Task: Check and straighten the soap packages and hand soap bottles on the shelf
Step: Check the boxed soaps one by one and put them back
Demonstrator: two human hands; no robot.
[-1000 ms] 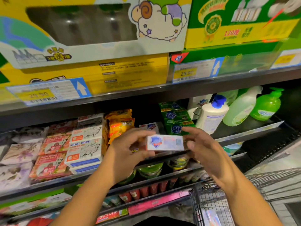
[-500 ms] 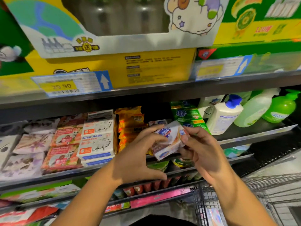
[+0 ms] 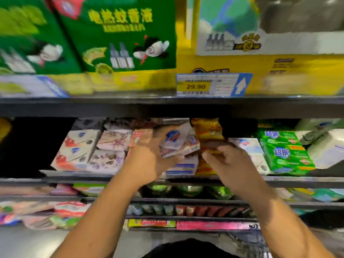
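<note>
The view is motion-blurred. My left hand (image 3: 147, 161) holds a white soap package with a blue shield logo (image 3: 176, 140), tilted, in front of the middle shelf (image 3: 74, 175). My right hand (image 3: 230, 162) is just right of the package with its fingers curled, in front of the orange packs (image 3: 206, 129); whether it touches anything is unclear. Stacked white soap boxes (image 3: 184, 166) lie under the held package. Floral soap packages (image 3: 111, 140) lie to the left. Green soap packs (image 3: 284, 151) and a white bottle (image 3: 327, 149) stand to the right.
Above, a shelf carries big green boxes (image 3: 119, 34) and yellow boxes (image 3: 279, 67), with a 29.90 price label (image 3: 210, 84) on its edge. Lower shelves hold green tubs (image 3: 188, 189) and small red packs (image 3: 195, 210). A dark gap (image 3: 37, 142) lies at the middle shelf's left end.
The view has swung left, so the bottles sit at the right edge. The soap package has moved up and toward the shelf in my left hand; my right hand has come off its end.
</note>
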